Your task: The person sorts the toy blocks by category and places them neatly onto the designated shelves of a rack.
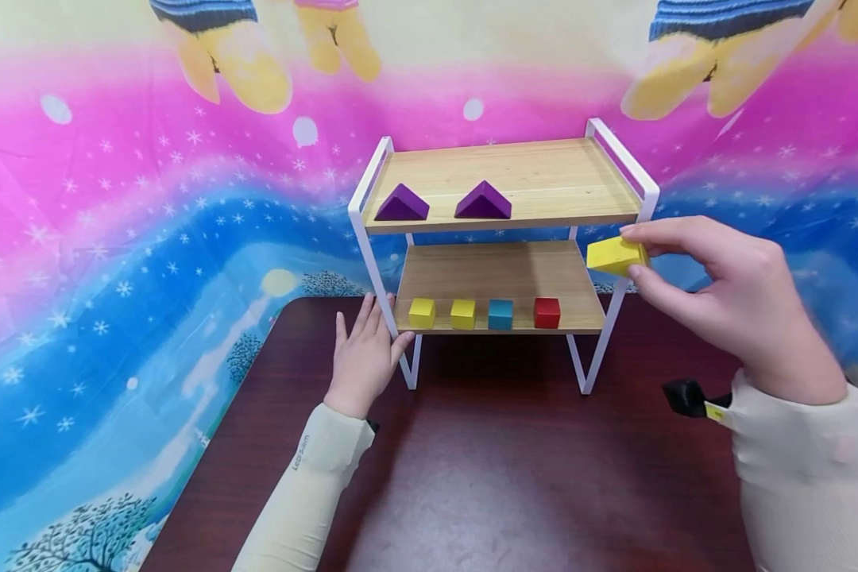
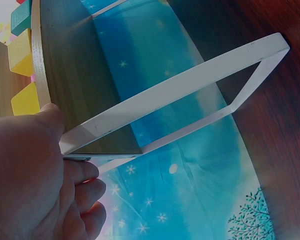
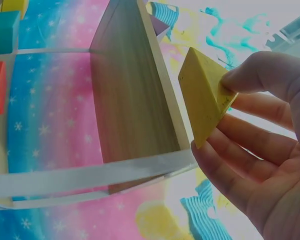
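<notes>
In the head view my right hand pinches a yellow triangular block between thumb and fingers, beside the rack's right post below the upper board. Its triangular face shows in the right wrist view, where the block sits at the fingertips. My left hand holds the two-tier shelf rack at its left post, thumb at the lower board's front edge and fingers outside the white frame. Two purple triangular blocks stand at the upper board's front left.
Along the front of the lower board stand two yellow blocks, a teal block and a red block. The rack stands on a dark wooden table. A patterned cloth hangs behind it.
</notes>
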`<act>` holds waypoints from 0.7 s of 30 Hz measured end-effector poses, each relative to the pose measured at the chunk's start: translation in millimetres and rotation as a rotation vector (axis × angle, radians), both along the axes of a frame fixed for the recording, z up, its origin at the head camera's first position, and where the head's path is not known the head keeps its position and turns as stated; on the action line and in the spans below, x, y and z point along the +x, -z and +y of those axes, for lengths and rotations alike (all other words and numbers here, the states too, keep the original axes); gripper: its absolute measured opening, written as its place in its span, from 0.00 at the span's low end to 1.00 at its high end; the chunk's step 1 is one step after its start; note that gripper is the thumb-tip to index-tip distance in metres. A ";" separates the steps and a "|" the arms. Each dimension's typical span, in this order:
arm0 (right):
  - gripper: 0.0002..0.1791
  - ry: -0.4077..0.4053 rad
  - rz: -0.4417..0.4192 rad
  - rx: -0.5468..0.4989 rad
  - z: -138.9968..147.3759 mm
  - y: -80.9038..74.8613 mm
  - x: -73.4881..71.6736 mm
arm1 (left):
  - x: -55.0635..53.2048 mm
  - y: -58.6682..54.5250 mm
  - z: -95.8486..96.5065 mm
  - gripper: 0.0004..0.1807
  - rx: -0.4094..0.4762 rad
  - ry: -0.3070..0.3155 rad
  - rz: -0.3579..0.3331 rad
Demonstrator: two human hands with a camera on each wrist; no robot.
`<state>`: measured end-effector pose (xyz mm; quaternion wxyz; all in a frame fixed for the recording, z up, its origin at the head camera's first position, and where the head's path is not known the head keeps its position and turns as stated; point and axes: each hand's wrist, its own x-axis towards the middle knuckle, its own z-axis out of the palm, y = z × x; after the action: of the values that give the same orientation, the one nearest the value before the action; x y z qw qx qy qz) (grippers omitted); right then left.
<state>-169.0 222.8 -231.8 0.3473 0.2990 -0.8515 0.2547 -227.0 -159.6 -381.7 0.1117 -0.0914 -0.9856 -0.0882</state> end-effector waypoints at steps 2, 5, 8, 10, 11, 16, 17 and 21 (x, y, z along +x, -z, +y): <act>0.38 -0.021 0.009 -0.004 -2.9 -2.1 -1.8 | 0.0 0.3 -0.2 0.39 0.001 0.000 0.003; 0.38 -0.040 0.026 -0.007 -6.8 -4.9 -4.2 | -0.3 1.3 -0.6 0.39 0.002 0.002 0.009; 0.37 -0.042 0.039 -0.011 -10.1 -7.3 -5.6 | -0.4 2.0 -0.9 0.39 0.003 0.003 0.014; 0.35 -0.042 0.047 -0.011 -12.1 -8.8 -6.1 | -0.3 2.2 -1.0 0.39 0.002 0.003 0.015; 0.33 -0.043 0.052 -0.009 -13.1 -9.4 -6.5 | -0.2 2.3 -1.2 0.39 0.002 0.004 0.018; 0.27 -0.044 0.065 0.002 -17.7 -15.0 -7.6 | 0.1 2.7 -1.7 0.39 0.003 0.003 0.019; 0.27 -0.041 0.067 0.004 -18.5 -16.5 -7.5 | 0.0 2.6 -1.6 0.39 0.006 0.003 0.019; 0.28 -0.019 0.059 0.014 -22.1 -23.8 -6.0 | -0.4 2.1 -1.5 0.39 0.007 0.008 0.018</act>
<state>-175.0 200.8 -208.0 0.3678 0.3172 -0.8397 0.2429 -227.4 -161.1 -383.8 0.1205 -0.0960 -0.9838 -0.0915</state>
